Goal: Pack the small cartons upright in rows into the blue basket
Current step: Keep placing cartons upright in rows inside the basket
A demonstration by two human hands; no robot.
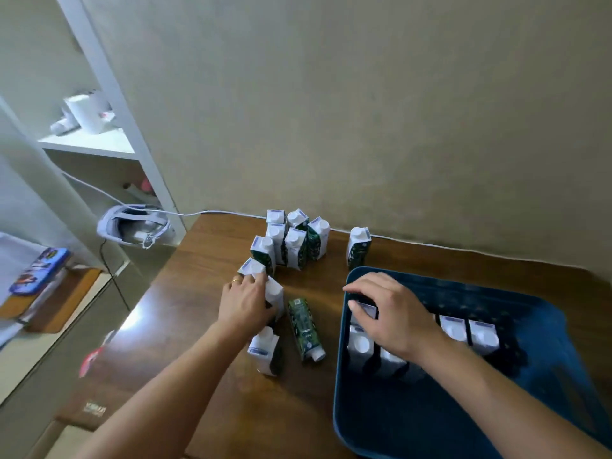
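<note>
The blue basket [344,385] sits at the right of the wooden table, with several white-topped cartons [467,332] standing upright in rows inside. My right hand [394,313] reaches into its far left corner and grips the top of a carton [369,309] there. My left hand [243,303] grips an upright carton [276,293] on the table left of the basket. A green carton [304,326] lies on its side between my hands. Another carton [265,349] stands just below my left hand. A cluster of upright cartons [291,241] stands farther back.
One carton [357,246] stands alone near the wall behind the basket. A white cable [212,212] runs along the table's back edge to a white headset [132,225] at the left. White shelves [99,144] stand at the far left.
</note>
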